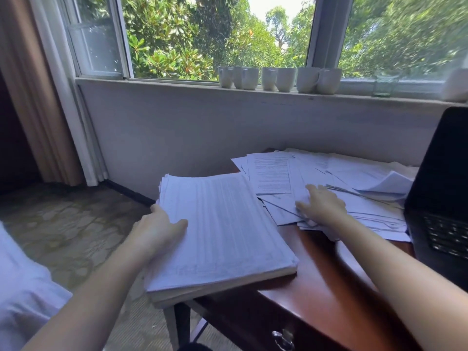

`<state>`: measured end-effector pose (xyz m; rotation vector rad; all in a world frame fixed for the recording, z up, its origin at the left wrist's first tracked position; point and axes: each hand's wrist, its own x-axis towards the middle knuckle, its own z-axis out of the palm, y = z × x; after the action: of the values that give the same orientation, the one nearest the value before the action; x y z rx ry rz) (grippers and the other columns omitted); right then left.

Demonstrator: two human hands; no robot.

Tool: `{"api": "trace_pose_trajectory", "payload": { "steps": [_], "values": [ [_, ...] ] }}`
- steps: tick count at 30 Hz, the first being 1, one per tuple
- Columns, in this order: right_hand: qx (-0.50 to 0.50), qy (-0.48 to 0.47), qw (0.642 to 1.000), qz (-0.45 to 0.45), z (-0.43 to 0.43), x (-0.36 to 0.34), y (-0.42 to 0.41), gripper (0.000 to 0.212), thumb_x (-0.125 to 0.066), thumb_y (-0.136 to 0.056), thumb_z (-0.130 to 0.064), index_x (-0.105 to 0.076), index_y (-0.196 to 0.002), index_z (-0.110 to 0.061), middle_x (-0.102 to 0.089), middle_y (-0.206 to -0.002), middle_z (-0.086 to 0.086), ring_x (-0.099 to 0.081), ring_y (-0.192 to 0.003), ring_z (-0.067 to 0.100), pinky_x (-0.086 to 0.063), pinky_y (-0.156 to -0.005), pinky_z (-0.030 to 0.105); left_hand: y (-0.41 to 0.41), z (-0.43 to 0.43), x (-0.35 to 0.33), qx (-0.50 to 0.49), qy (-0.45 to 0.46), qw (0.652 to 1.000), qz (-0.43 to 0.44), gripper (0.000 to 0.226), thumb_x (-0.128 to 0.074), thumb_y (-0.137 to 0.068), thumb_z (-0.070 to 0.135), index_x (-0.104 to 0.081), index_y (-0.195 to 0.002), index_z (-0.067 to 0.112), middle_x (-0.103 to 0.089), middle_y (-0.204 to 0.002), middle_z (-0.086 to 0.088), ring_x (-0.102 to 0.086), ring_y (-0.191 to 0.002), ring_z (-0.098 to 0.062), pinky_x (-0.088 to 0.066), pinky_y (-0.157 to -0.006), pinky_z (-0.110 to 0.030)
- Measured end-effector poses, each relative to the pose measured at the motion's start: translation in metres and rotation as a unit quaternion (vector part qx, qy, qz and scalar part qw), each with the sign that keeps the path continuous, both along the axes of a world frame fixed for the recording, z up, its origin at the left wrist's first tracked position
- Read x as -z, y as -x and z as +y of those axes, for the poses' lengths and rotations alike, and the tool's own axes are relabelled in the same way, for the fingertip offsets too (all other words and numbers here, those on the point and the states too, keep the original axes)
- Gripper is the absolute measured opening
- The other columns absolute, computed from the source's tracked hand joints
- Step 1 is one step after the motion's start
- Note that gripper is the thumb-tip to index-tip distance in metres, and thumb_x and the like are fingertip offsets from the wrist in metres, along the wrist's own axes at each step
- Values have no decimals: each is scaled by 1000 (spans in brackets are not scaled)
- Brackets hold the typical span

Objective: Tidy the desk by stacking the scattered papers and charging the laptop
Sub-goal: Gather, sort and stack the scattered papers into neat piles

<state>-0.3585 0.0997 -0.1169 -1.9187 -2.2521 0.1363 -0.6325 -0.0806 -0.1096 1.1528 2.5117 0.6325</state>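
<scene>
- Gripping the thick paper stack [222, 231] at its left edge, the left hand [159, 229] has its thumb on top and its fingers hidden beneath.
- That stack juts past the left corner of the desk [319, 282], out over the floor [63, 224].
- The right hand [321, 206] rests on the scattered papers [354, 173] with fingers spread flat, grasping nothing.
- Loose sheets fan from mid-desk to the wall [202, 127] and touch the open laptop [440, 198] at the right edge.
- Bare wood shows between the stack and the right forearm.

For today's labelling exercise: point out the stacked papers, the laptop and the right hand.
stacked papers [222, 224], head view, top sheet's middle.
laptop [443, 168], head view, dark screen.
right hand [323, 206], head view, back of hand.
</scene>
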Motion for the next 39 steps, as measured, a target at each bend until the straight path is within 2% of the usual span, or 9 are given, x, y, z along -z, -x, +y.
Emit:
{"api": "trace_pose_trajectory", "payload": {
  "steps": [4, 11, 13, 18, 23, 26, 31, 34, 39],
  "values": [
    [15, -22, 999, -33, 6, 14, -8, 48, -42, -92, -48, -45, -122, -11, -50, -131, 11, -44, -122, 32, -37, -94, 40, -7, 5, 9, -1, 5, 998, 57, 65, -48, -92, 47, -28, -133, 0, -57, -121, -15, -54, -110, -35, -40, -77, -33],
    [40, -96, 994, 29, 9, 16, -12, 9, -46, -89, -11, -53, -93, -8, -61, -110, 20, -56, -102, 37, -37, -71, 33, -12, 0, 23, -39, -83, 994, -55, 63, -59, -86, 48, -36, -124, 4, -58, -114, -11, -57, -95, -31, -45, -74, -35],
    [43, -123, 990, 46, 12, 19, -19, 14, -44, -86, -4, -55, -79, -9, -63, -104, 20, -58, -96, 38, -36, -68, 32, -16, -1, 25, -40, -97, 993, -56, 61, -60, -85, 47, -37, -121, 4, -58, -114, -12, -58, -98, -33, -46, -74, -36],
    [48, -214, 972, 87, 5, 19, -25, 23, -40, -95, -15, -62, -93, -9, -65, -94, 19, -59, -86, 40, -36, -64, 33, -20, -3, 29, -41, -117, 991, -54, 60, -60, -86, 47, -36, -122, 6, -58, -116, -10, -57, -99, -32, -40, -69, -35],
    [-91, -409, 899, 126, -25, 7, -5, 23, -48, -83, -15, -70, -85, -9, -62, -55, 10, -57, -43, 33, -35, -44, 26, -18, -2, 36, -59, -155, 981, -99, 63, -67, -81, 44, -38, -123, 6, -58, -116, -10, -57, -99, -32, -41, -73, -35],
    [-202, -446, 860, 143, -44, 5, 18, 25, -46, -84, -18, -70, -84, -12, -61, -54, 3, -55, -40, 25, -31, -41, 20, -15, -3, 36, -57, -158, 979, -117, 63, -68, -80, 45, -38, -124, 10, -59, -114, -7, -59, -97, -29, -42, -70, -35],
    [-333, -433, 820, 171, -85, 1, 61, 18, -50, -79, -15, -68, -77, -14, -56, -50, 0, -53, -42, 22, -39, -36, 24, -13, -4, 37, -56, -157, 977, -134, 65, -70, -75, 49, -39, -122, 15, -60, -113, -4, -59, -98, -28, -46, -77, -36],
    [-406, -385, 813, 160, -102, 4, 74, 21, -48, -78, -23, -63, -65, -16, -56, -49, -1, -55, -42, 23, -35, -38, 21, -14, -5, 36, -53, -164, 976, -136, 80, -63, -58, 59, -39, -121, 15, -60, -113, -4, -58, -99, -29, -46, -79, -36],
    [-511, -127, 839, 137, -112, 5, 77, 46, -34, -86, -54, -61, -70, -19, -62, -65, -7, -56, -64, 16, -40, -59, 30, -12, -4, 41, -53, -178, 972, -142, 81, -64, -62, 62, -40, -123, 15, -60, -113, -5, -58, -100, -30, -44, -74, -36]
  ]
}}
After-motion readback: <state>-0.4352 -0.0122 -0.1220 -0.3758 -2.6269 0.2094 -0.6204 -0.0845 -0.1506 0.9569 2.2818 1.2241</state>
